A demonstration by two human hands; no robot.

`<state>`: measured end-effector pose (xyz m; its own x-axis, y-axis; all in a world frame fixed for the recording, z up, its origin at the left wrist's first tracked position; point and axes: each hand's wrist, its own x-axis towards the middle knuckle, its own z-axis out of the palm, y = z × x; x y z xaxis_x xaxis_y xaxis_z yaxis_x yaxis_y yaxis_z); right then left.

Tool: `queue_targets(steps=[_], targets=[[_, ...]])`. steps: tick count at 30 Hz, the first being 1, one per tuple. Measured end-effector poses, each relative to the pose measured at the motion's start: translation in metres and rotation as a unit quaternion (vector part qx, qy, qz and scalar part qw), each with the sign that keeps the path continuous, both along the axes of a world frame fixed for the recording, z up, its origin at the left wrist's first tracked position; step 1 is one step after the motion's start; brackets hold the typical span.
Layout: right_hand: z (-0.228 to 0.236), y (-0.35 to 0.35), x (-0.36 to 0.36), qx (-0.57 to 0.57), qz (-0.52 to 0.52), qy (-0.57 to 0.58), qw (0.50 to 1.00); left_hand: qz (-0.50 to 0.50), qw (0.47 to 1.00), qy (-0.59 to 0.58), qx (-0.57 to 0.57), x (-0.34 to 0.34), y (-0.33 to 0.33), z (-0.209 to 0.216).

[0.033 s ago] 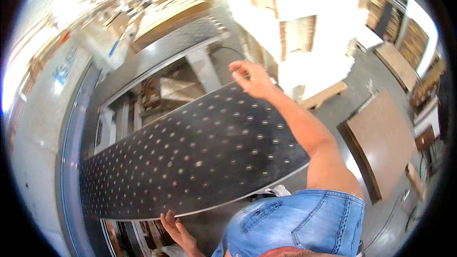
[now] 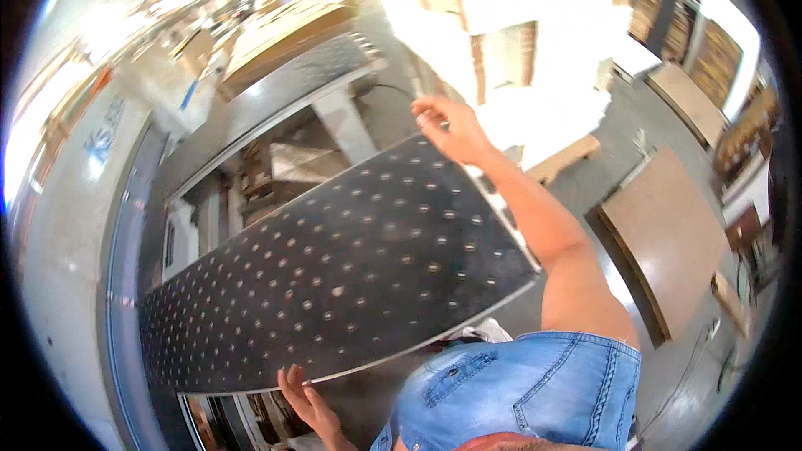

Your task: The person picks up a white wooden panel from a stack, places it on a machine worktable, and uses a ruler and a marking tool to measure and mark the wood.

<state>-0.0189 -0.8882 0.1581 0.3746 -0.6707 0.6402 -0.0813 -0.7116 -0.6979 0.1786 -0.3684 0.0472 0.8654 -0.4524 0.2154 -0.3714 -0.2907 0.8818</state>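
A long black table top (image 2: pixel 334 284) dotted with rows of small pale round inserts stretches from the machine on the left to just in front of me. My left hand (image 2: pixel 305 401) is at its near edge, fingers apart, with the fingertips by the rim; no held thing shows in it. Past the far right corner of the table is my right hand (image 2: pixel 451 129), its fingers loosely bent and a gap showing between thumb and fingers. Nothing can be seen in that hand. Whether either hand touches the table, I cannot tell.
A second dotted table (image 2: pixel 292 75) lies farther off, with a stack of tan boards (image 2: pixel 284 38) beyond it. The pale machine body (image 2: pixel 63 225) stands at the left. Brown panels (image 2: pixel 664 242) rest on the right, and a wooden pallet (image 2: pixel 568 159) sits under brightly lit stacked material.
My right hand has shifted slightly right and away from me, uncovering more of the table's right edge. The left hand stays by the near edge. The whole view has moved a little.
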Motion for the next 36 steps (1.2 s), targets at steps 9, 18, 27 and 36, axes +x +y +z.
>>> queue_targets(steps=[9,18,27,36], targets=[[0.014,-0.031,-0.359,0.111,-0.303,0.041,0.946,-0.222,0.969,0.025,-0.103,-0.094,-0.139,-0.011],[0.028,-0.138,-0.486,0.075,-0.207,0.013,0.975,-0.234,0.965,0.036,-0.111,-0.205,-0.263,0.033],[-0.021,-0.272,-0.629,0.079,-0.154,0.032,0.984,-0.339,0.914,-0.180,-0.132,-0.280,-0.552,0.213],[-0.085,-0.339,-0.740,0.158,-0.165,-0.144,0.963,-0.240,0.890,-0.387,0.017,-0.285,-0.833,0.406]])
